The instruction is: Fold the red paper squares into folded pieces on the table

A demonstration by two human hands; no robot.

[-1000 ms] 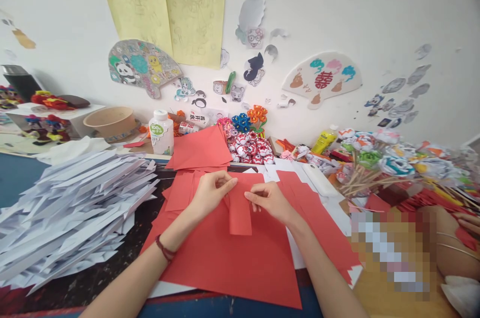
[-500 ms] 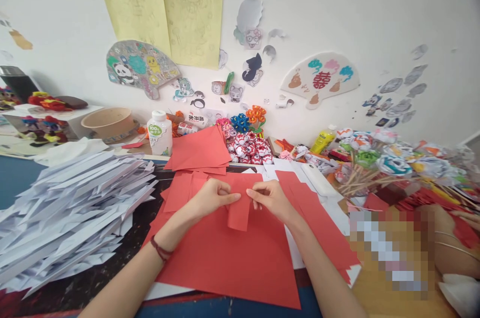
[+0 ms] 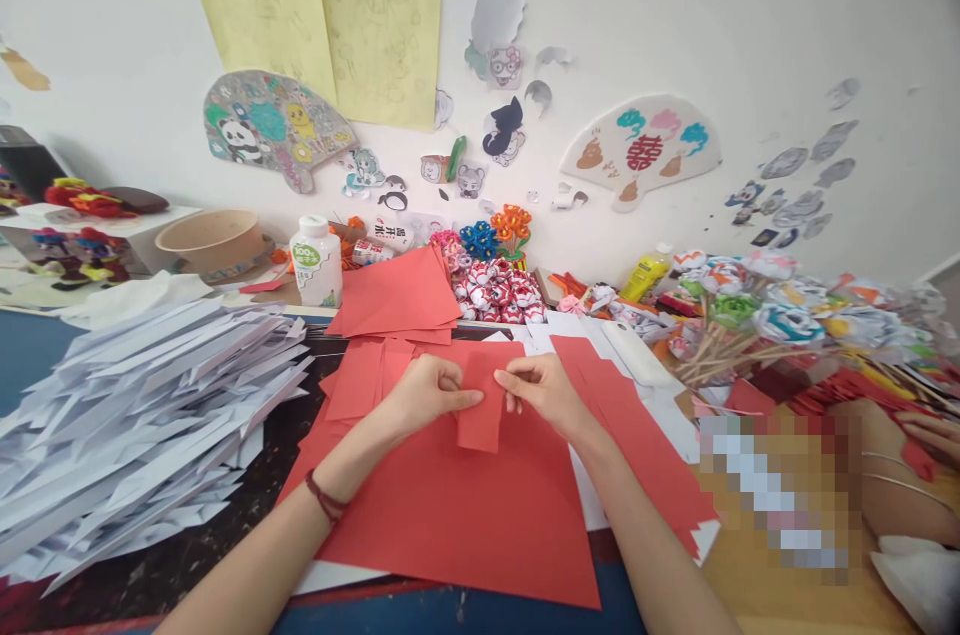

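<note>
A narrow strip of red paper (image 3: 480,427) is pinched between my two hands, above a large red sheet (image 3: 465,535). My left hand (image 3: 431,393) grips its left edge, thumb on the near face and fingers curled behind. At the right edge, my right hand (image 3: 541,393) pinches it between thumb and bent fingers. The strip's lower end hangs toward me, and whether it is folded I cannot tell. More red sheets (image 3: 360,380) lie just beyond my left hand, and another red stack (image 3: 637,435) lies right of my right forearm.
Folded white paper strips (image 3: 150,415) are heaped at the left. A white bottle (image 3: 315,265) and red-and-white paper pieces (image 3: 499,293) stand along the back. Paper flowers on sticks (image 3: 780,320) lie to the right. Another person's arm (image 3: 900,475) is at the right edge.
The view has shifted slightly. Both hands keep their pinch on the red paper strip, with hardly any movement.
</note>
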